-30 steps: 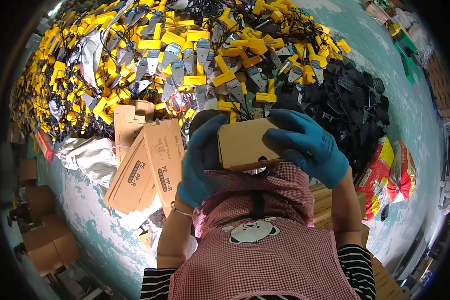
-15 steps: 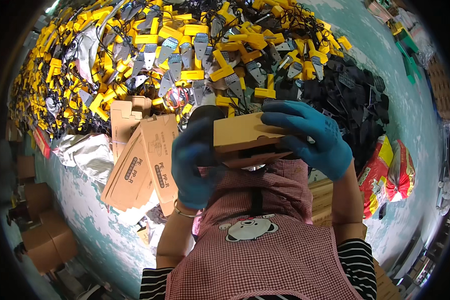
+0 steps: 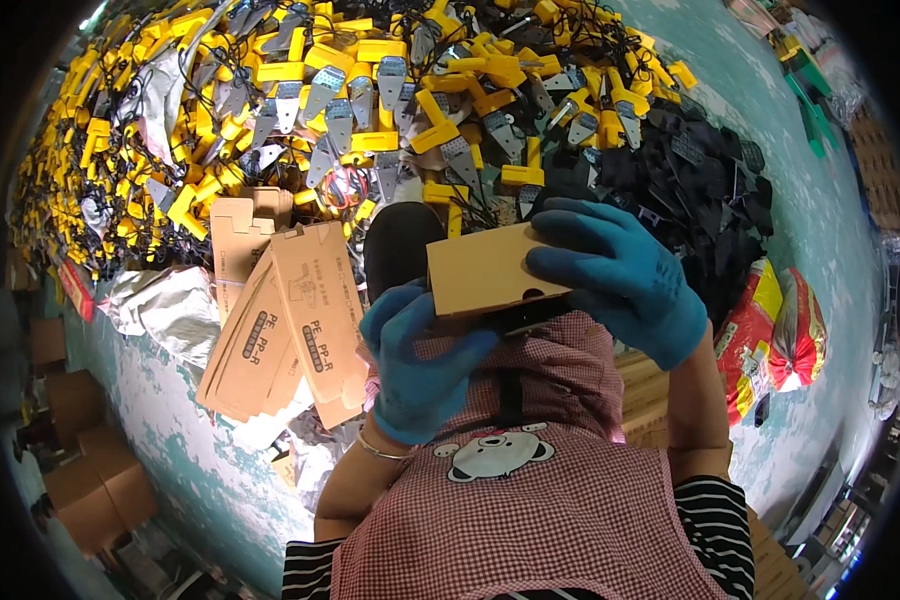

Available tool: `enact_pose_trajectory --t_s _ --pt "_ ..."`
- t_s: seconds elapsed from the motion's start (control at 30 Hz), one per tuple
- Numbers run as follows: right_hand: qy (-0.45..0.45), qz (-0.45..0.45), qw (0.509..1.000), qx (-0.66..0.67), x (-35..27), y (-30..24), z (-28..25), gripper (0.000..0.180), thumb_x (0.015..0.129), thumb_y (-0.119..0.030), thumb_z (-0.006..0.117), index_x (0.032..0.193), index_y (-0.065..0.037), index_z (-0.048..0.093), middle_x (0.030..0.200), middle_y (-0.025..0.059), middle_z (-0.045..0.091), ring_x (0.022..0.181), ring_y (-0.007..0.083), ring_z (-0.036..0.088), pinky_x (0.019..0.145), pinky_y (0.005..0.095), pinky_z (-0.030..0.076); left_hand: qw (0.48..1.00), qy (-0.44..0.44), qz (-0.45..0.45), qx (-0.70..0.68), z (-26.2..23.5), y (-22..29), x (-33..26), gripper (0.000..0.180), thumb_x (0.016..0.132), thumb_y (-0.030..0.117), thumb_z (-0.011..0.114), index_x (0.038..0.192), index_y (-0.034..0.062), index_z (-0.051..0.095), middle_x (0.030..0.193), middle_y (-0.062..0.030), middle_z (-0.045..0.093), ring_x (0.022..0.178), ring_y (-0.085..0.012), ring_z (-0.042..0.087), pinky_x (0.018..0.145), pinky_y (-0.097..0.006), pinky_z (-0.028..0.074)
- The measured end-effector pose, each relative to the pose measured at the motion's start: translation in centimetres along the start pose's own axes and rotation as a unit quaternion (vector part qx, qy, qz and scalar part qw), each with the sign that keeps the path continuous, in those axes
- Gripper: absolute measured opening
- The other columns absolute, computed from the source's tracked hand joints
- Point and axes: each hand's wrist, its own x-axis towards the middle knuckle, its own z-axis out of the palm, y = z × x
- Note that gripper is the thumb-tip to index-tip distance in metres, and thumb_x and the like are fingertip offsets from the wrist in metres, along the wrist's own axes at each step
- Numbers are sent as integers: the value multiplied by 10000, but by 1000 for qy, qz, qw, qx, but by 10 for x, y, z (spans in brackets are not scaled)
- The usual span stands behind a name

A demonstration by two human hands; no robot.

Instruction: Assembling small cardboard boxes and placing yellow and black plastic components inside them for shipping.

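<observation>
A small brown cardboard box (image 3: 485, 270) is held up in front of my apron, its plain top face toward me and a dark gap along its lower edge. My right hand (image 3: 620, 280), in a blue glove, grips the right end, with its fingers over the top. At the lower left corner, my gloved left hand (image 3: 417, 365) has its fingers against the box's side and its thumb stretched beneath the near edge. What lies inside the box is hidden. Flat printed cartons (image 3: 280, 325) lie just left of my left hand.
A wide heap of yellow-handled tools (image 3: 375, 140) with grey metal plates and black cords spreads ahead. Black parts (image 3: 705, 190) are piled at right, near red and yellow sacks (image 3: 770, 340). A white sack (image 3: 165, 310) and brown boxes (image 3: 100, 480) are at left.
My left hand has turned and shifted right, its thumb now under the box's near edge. The box's top has tilted more toward me, while my right hand keeps its grip.
</observation>
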Motion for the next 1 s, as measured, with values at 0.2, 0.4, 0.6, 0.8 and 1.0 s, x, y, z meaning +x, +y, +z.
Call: enact_pose_trajectory --t_s 0.2,0.4,0.6,0.8,1.0 --pt "-22 -11 998 -66 -6 4 5 484 831 -174 696 1305 -144 599 1356 145 553 1291 396 491 1055 484 423 988 -7 94 -126 -11 -27 5 408 685 100 868 1047 45 687 1196 -141 581 1112 -319 593 856 -382 547" --pt "-7 14 998 -57 -11 -12 19 586 790 -149 724 1348 -140 547 1421 156 494 1356 410 421 1091 507 384 990 -19 -47 -129 -23 -22 18 416 721 161 852 1090 56 692 1250 -170 584 1191 -340 588 967 -390 506" --pt "-6 40 996 -84 -11 -16 22 546 796 -151 724 1318 -144 564 1423 152 488 1354 424 417 1090 509 390 928 -62 -62 -362 -5 -32 32 354 831 32 639 1182 53 608 1464 -244 389 1212 -323 536 1048 -401 443" --pt "-10 47 990 -132 -19 -21 35 492 814 -144 706 1289 -149 578 1404 145 495 1350 419 425 1078 503 407 933 -156 -85 -313 -2 -35 28 369 784 -67 534 1135 47 533 1450 -198 390 1285 -299 471 1032 -368 457" --pt "47 74 992 -90 -26 -17 46 464 794 -95 710 1248 -95 613 1344 172 544 1346 438 437 1056 499 429 920 -243 -74 -298 -13 -43 50 370 838 81 632 1200 41 567 1398 -174 487 1294 -293 486 1081 -380 383"
